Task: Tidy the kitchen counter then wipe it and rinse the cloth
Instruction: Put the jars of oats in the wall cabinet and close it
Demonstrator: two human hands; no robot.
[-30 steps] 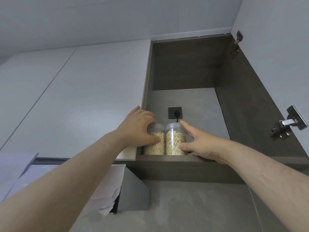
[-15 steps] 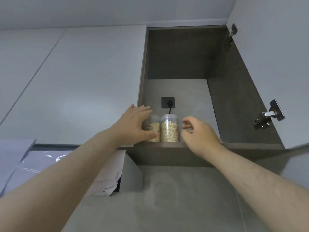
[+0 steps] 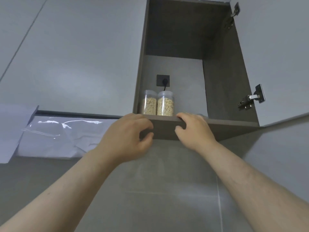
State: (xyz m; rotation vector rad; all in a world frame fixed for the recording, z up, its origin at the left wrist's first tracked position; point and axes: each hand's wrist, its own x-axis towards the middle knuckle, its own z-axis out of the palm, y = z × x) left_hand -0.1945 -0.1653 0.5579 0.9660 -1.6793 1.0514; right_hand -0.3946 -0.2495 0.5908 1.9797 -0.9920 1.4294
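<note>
Jars [image 3: 157, 103] unlabelled, side by side in cupboard [image 3: 224, 77], left hand [image 3: 127, 136] and right hand [image 3: 194, 131] loosely curled, empty.

Two clear oat-filled jars [image 3: 157, 103] stand upright, touching side by side, at the cabinet shelf's [image 3: 234, 123] left.

Both forearms are bare to the frame's edge, with no sleeve, and the left grip [image 3: 127, 136] and right grip [image 3: 194, 131] are ungloved.
</note>
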